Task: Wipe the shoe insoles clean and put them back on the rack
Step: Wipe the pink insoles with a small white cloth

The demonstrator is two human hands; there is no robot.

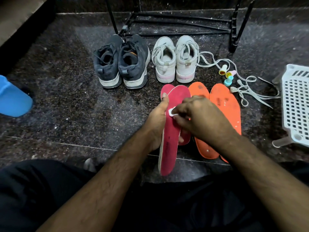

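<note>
The left hand (158, 121) gripped a red insole (170, 139) on edge, thumb along its rim. The right hand (199, 118) pinched a small white pad (171, 112) against it, fingertips hidden behind the knuckles. A second red insole (182, 94) lay beneath, mostly covered. Two orange insoles (224, 104) lay beside it, partly under the right wrist. The rack (184, 22) was cut off above.
</note>
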